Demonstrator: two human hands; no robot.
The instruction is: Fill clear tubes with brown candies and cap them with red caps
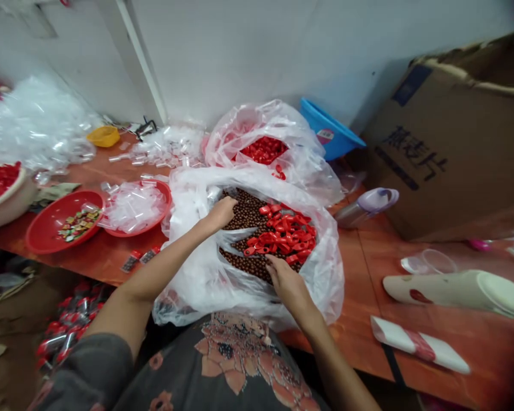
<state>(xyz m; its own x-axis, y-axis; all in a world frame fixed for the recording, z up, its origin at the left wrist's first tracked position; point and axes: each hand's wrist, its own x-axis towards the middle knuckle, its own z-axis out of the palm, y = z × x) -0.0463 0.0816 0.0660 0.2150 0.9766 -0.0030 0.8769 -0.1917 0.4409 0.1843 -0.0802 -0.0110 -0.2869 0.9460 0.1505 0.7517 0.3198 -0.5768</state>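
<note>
A white plastic bag (188,285) lies open in front of me. It holds brown round beads (248,211) and a heap of red plastic caps (289,234) on the right side. My left hand (223,214) is closed over the beads at the bag's left side; whatever its fingers hold is hidden. Below the red caps, my right hand (286,281) reaches over the beads, its fingers stretched and apart, with nothing visible in them. A fold of the bag crosses the beads between the hands.
Left are a red basin (36,234) of small wrapped pieces, another with clear tubes (132,205), and two filled tubes (132,260). Behind is a bag of red parts (265,149). At right stand a bottle (364,206) and cardboard box (445,142). Capped tubes (71,319) fill a lower box.
</note>
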